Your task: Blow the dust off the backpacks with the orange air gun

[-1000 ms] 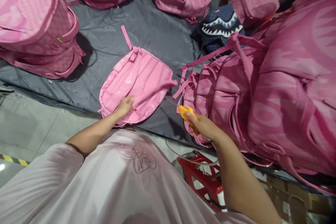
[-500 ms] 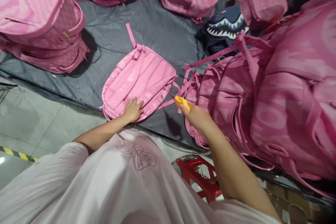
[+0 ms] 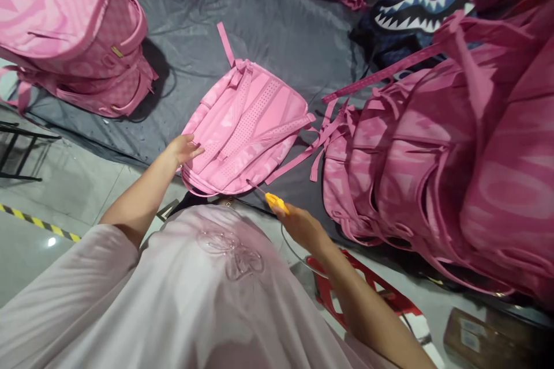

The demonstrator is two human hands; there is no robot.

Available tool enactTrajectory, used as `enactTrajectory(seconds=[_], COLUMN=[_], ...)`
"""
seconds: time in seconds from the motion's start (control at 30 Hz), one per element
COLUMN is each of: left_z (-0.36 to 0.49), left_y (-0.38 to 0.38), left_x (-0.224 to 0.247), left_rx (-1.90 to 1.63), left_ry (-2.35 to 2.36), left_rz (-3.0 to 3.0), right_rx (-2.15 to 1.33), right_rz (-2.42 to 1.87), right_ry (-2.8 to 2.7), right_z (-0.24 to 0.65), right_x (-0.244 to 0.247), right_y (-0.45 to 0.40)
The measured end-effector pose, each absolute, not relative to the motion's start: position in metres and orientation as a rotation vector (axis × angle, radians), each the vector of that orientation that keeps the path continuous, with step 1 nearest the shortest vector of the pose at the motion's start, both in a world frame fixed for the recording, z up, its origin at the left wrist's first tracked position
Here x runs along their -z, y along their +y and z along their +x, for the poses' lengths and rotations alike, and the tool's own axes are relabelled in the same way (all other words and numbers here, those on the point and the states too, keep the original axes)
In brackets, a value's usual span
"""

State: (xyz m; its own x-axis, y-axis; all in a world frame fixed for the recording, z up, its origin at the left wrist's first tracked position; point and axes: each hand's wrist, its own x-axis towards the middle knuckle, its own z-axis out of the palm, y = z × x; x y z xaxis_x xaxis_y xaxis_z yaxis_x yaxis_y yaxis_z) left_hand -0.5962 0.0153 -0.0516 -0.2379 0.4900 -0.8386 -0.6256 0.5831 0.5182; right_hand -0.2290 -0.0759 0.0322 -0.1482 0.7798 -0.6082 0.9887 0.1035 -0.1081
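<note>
A pink backpack (image 3: 255,121) lies on the grey cloth in front of me, its padded straps facing up. My left hand (image 3: 184,151) rests at its lower left edge, fingers apart on the fabric; the thumb is not clearly seen. My right hand (image 3: 300,228) is closed around a yellow-handled tool (image 3: 276,203) with a thin tip. That tip points at the backpack's lower edge and looks close to or touching it. A thin grey cord (image 3: 291,251) curves below the right hand.
Pink backpacks stand in a large row (image 3: 402,155) at right and another stack (image 3: 82,40) at left. A dark blue shark-mouth bag (image 3: 415,14) lies at upper right. Below are a red stool (image 3: 335,288), a cardboard box (image 3: 471,334) and a black metal frame (image 3: 23,150) at far left.
My right hand has brought the yellow tool left and down to the backpack's lower edge. My left hand has slid from the lower middle to the left edge. The view has shifted.
</note>
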Motion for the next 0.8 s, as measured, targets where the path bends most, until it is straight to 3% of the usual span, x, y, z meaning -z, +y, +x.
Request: enactTrajectory(seconds=[0.37, 0.6, 0.8], left_z=[-0.569, -0.584, -0.585], left_y=[0.010, 0.017, 0.029], left_x=[0.070, 0.075, 0.076], left_rx=[-0.776, -0.712, -0.633], left_ry=[0.946, 0.700, 0.677], left_rz=[-0.110, -0.076, 0.022], right_rx=[0.777, 0.456, 0.387], right_rz=[1.834, 2.267, 2.359], right_ry=[1.938, 1.448, 1.509], right_z=[-0.332, -0.321, -0.343], right_x=[0.007, 0.020, 0.058], right_y=[-0.100, -0.128, -0.107])
